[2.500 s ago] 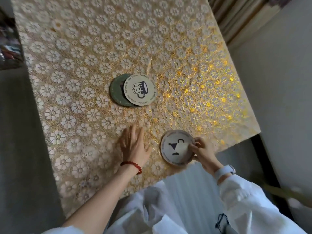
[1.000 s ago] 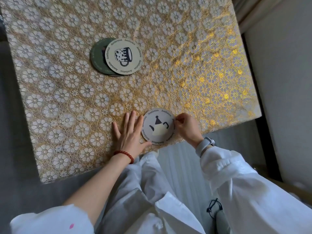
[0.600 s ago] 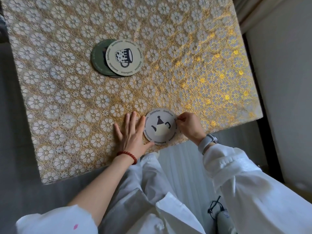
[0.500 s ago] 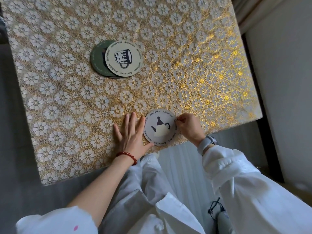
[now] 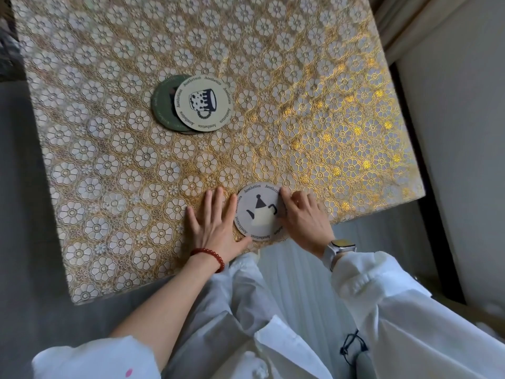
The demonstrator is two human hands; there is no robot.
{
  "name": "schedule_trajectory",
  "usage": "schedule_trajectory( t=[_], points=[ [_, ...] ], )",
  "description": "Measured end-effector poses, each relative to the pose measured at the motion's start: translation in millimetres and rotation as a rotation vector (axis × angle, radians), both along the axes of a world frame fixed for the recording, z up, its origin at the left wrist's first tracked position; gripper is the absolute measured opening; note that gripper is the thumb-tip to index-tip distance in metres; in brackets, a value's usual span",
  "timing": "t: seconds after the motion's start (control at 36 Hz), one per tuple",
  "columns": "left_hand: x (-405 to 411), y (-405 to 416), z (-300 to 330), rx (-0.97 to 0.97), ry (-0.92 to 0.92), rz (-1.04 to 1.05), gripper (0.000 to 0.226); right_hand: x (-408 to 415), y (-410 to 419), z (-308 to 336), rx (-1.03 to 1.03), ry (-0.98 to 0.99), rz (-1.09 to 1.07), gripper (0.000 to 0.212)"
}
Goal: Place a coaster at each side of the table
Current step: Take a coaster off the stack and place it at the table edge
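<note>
Head view: square table (image 5: 109, 173) covered in glossy embossed cloth, gold and white flower pattern, shinier gold toward the right side. Teapot coaster (image 5: 258, 210), flat round disc, pale, printed with a teapot and "Aesthetics" lettering round the rim, lies flat at the near edge of the table, its lower rim right at that edge. Left hand (image 5: 216, 225) lies palm down on the cloth, fingers spread flat and released, thumb and index side touching the coaster's left rim; red bead bracelet (image 5: 209, 255) on the wrist. Right hand (image 5: 303, 217) sits at the coaster's right rim, fingers curled, fingertips on or pinching the rim, can't tell whether it is a true grip or just a press because the knuckles hide the contact; pale watch (image 5: 338, 248) on that wrist, white sleeve behind. Near the table centre, mug coaster (image 5: 203, 105), cream round disc with a dark mug print, overlaps a green coaster (image 5: 161, 105) lying under it, only the green one's left part showing. Far, left and right edges have bare cloth, plenty of open room. Grey floor on the left, white wall on the right.
</note>
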State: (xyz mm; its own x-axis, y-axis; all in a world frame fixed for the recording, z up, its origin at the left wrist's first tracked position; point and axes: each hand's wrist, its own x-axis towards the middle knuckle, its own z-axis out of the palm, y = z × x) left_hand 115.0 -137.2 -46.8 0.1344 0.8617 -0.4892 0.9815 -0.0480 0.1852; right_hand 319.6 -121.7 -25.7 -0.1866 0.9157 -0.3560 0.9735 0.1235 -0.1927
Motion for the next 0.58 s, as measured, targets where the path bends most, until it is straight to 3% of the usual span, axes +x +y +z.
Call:
schedule_trajectory(
  t=[0.11,0.22,0.36,0.58],
  points=[
    [-1,1,3,-0.022,0.015,-0.029,0.107,0,1,3,-0.022,-0.028,0.022,0.060],
    [-5,9,14,-0.090,-0.024,-0.044,0.099,-8,8,17,-0.057,0.056,-0.126,0.039],
    [-25,34,44,-0.160,-0.317,0.167,0.077,-27,29,48,-0.064,0.110,-0.193,0.042],
    [-106,99,130,-0.010,-0.323,0.280,0.054,-94,88,124,-0.143,0.259,-0.157,0.033]
  ],
)
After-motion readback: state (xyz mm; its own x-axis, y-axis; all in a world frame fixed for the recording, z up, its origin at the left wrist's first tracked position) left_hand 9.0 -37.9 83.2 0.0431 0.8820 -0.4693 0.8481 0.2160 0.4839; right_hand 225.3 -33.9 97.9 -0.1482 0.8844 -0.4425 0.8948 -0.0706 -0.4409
